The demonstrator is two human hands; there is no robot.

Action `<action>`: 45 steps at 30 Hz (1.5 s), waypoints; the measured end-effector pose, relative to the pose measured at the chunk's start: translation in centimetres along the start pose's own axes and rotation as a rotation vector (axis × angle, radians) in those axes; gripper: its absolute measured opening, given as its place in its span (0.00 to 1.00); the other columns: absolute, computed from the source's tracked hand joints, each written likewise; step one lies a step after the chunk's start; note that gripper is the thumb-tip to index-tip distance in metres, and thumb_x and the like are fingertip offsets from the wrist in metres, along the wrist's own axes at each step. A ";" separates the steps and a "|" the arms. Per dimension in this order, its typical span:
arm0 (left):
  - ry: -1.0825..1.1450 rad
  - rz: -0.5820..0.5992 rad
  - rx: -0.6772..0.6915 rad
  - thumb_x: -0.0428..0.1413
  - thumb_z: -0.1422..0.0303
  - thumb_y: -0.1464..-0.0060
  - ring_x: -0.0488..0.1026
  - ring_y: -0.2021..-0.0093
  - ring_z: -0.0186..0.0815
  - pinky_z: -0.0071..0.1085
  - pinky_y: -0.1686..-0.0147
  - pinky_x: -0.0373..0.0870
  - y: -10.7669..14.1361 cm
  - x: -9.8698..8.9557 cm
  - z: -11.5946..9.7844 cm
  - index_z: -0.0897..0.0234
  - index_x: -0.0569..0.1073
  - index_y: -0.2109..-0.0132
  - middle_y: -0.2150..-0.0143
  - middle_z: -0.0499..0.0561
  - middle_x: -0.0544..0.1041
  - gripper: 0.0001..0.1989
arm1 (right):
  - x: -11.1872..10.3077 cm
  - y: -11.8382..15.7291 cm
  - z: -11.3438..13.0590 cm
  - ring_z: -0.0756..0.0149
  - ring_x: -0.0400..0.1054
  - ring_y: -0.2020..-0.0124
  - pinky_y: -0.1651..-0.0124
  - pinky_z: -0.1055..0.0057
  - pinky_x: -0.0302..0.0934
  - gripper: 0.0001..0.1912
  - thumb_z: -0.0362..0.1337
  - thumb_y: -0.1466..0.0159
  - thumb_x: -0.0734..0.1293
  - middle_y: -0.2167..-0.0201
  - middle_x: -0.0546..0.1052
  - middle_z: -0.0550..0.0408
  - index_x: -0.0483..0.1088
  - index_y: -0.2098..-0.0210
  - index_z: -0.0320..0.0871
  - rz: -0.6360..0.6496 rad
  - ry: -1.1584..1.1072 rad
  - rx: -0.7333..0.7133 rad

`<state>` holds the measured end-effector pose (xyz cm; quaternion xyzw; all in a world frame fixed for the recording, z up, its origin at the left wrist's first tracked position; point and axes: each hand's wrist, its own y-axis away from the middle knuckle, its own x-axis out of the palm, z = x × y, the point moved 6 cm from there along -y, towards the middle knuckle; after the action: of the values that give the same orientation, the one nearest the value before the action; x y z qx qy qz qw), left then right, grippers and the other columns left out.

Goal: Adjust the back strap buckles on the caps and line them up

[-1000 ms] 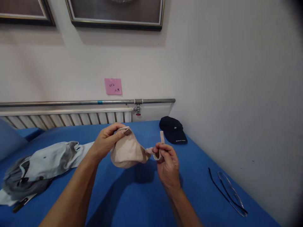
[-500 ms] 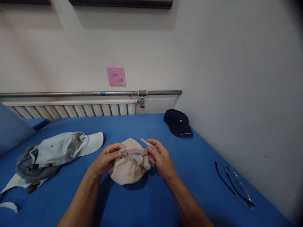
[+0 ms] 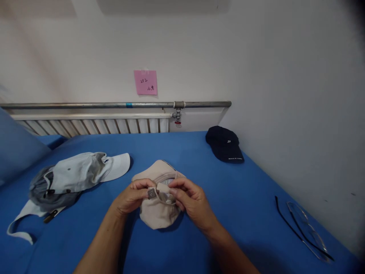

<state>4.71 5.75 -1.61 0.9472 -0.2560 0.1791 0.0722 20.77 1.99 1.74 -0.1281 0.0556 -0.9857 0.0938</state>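
A beige baseball cap lies in front of me on the blue surface, its back opening facing me and its brim pointing away. My left hand is closed, pinching the metal buckle at the left end of the opening. Between the thumb and fingers of my right hand is the cap's loose strap, its free end close to the buckle. I cannot tell whether the strap's tip touches the buckle or enters it.
White and grey caps lie stacked at the left, a white strap trailing from them. A dark navy cap sits at the back right by the wall. Eyeglasses lie at the right edge. A radiator runs behind.
My right hand has brought the strap's free end left and down, close to the buckle. The cap has turned so that its brim shows more. The camera view has shifted slightly.
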 end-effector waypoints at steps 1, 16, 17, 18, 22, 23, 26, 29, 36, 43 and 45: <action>-0.010 0.015 0.000 0.69 0.65 0.60 0.69 0.73 0.32 0.27 0.70 0.63 0.0 0.1 0.1 0.68 0.80 0.71 0.74 0.50 0.76 0.11 | 0.0 0.1 0.1 0.75 0.52 0.84 0.80 0.74 0.47 0.03 0.37 0.43 0.68 0.83 0.64 0.64 0.74 0.68 0.47 0.000 0.005 -0.006; -0.014 0.085 0.028 0.69 0.64 0.59 0.69 0.74 0.32 0.26 0.72 0.63 0.1 0.1 0.1 0.69 0.78 0.74 0.75 0.51 0.74 0.12 | 0.6 0.5 1.5 0.66 0.68 0.68 0.67 0.70 0.62 0.06 0.32 0.42 0.67 0.75 0.73 0.59 0.76 0.70 0.49 0.060 0.197 -0.163; -0.015 0.084 0.024 0.69 0.64 0.59 0.69 0.74 0.32 0.26 0.72 0.63 0.0 0.2 0.1 0.69 0.78 0.74 0.74 0.51 0.75 0.12 | 0.6 0.5 1.5 0.66 0.68 0.69 0.66 0.70 0.62 0.06 0.32 0.42 0.67 0.75 0.73 0.59 0.76 0.70 0.48 0.063 0.207 -0.167; -0.016 0.085 0.020 0.69 0.64 0.59 0.69 0.74 0.32 0.26 0.72 0.63 0.1 0.2 0.1 0.69 0.78 0.74 0.74 0.51 0.75 0.12 | 0.6 0.5 1.5 0.66 0.68 0.70 0.66 0.69 0.62 0.06 0.32 0.42 0.67 0.75 0.73 0.59 0.76 0.70 0.48 0.067 0.218 -0.171; -0.019 0.092 0.012 0.69 0.63 0.61 0.69 0.74 0.32 0.26 0.73 0.63 0.0 0.3 0.1 0.69 0.78 0.74 0.75 0.51 0.75 0.13 | 0.5 0.4 1.6 0.67 0.67 0.70 0.64 0.69 0.63 0.06 0.32 0.42 0.67 0.74 0.74 0.59 0.76 0.69 0.48 0.072 0.243 -0.182; -0.017 0.094 0.013 0.70 0.62 0.62 0.69 0.74 0.32 0.26 0.73 0.63 0.0 0.3 0.1 0.69 0.78 0.74 0.75 0.51 0.75 0.14 | 0.6 0.4 1.6 0.67 0.67 0.70 0.65 0.69 0.62 0.06 0.32 0.42 0.67 0.75 0.74 0.59 0.76 0.69 0.49 0.075 0.244 -0.181; -0.009 0.100 0.019 0.70 0.61 0.63 0.69 0.74 0.33 0.26 0.73 0.63 0.0 0.3 0.1 0.68 0.78 0.74 0.75 0.51 0.75 0.15 | 0.6 0.4 1.4 0.67 0.67 0.69 0.66 0.70 0.61 0.06 0.32 0.42 0.67 0.75 0.73 0.60 0.76 0.70 0.49 0.083 0.225 -0.167; -0.010 0.105 0.023 0.69 0.61 0.62 0.69 0.74 0.33 0.27 0.73 0.63 0.0 0.2 0.2 0.68 0.78 0.74 0.75 0.51 0.74 0.14 | 0.6 0.3 1.1 0.67 0.66 0.69 0.68 0.71 0.60 0.07 0.31 0.42 0.67 0.75 0.72 0.60 0.76 0.70 0.49 0.091 0.178 -0.136; -0.019 0.084 0.031 0.68 0.58 0.60 0.67 0.75 0.32 0.26 0.73 0.63 0.1 0.0 0.4 0.68 0.78 0.73 0.74 0.51 0.74 0.16 | 0.7 -0.1 0.1 0.69 0.62 0.74 0.74 0.73 0.54 0.05 0.32 0.43 0.68 0.78 0.68 0.61 0.76 0.71 0.49 0.122 0.106 -0.044; -0.012 0.093 0.034 0.69 0.59 0.59 0.68 0.74 0.31 0.25 0.73 0.63 0.1 0.1 0.5 0.68 0.80 0.72 0.74 0.51 0.74 0.15 | 0.8 -0.3 -0.8 0.75 0.54 0.82 0.78 0.74 0.48 0.05 0.32 0.43 0.68 0.82 0.65 0.63 0.75 0.70 0.48 0.170 0.032 0.043; -0.009 0.099 0.031 0.69 0.59 0.60 0.67 0.75 0.31 0.24 0.74 0.63 0.1 0.2 0.6 0.68 0.80 0.72 0.75 0.50 0.74 0.15 | 0.8 -0.4 -1.1 0.75 0.53 0.83 0.78 0.74 0.47 0.04 0.32 0.44 0.68 0.83 0.64 0.64 0.75 0.71 0.48 0.188 0.009 0.066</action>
<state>4.98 5.46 -2.05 0.9351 -0.3002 0.1821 0.0474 19.62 2.32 0.95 -0.1146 0.0351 -0.9745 0.1898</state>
